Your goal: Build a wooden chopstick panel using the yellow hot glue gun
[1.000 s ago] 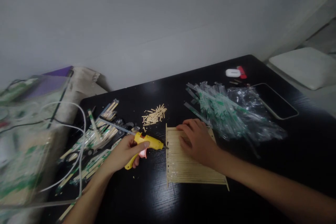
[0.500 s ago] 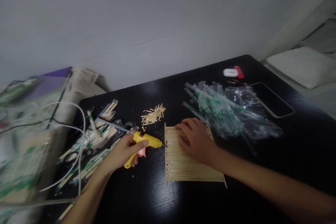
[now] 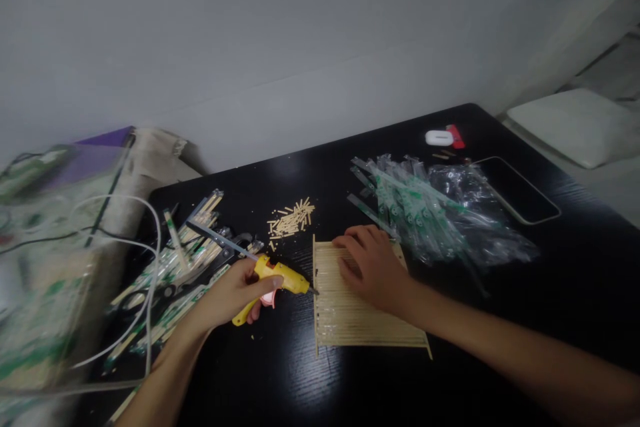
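Black table | left fingers wrapped around yellow glue gun | stick panel beneath right fingers, loosely spread

Clockwise from mid-view: the wall at twelve looks smooth and matt. The wrappers at three are thin, glossy, see-through plastic. The stick panel at five looks like pale bare wood, finely ridged, with some shiny patches. The tabletop at six is glossy and faintly grained. The glue gun at seven has a smooth plastic body.
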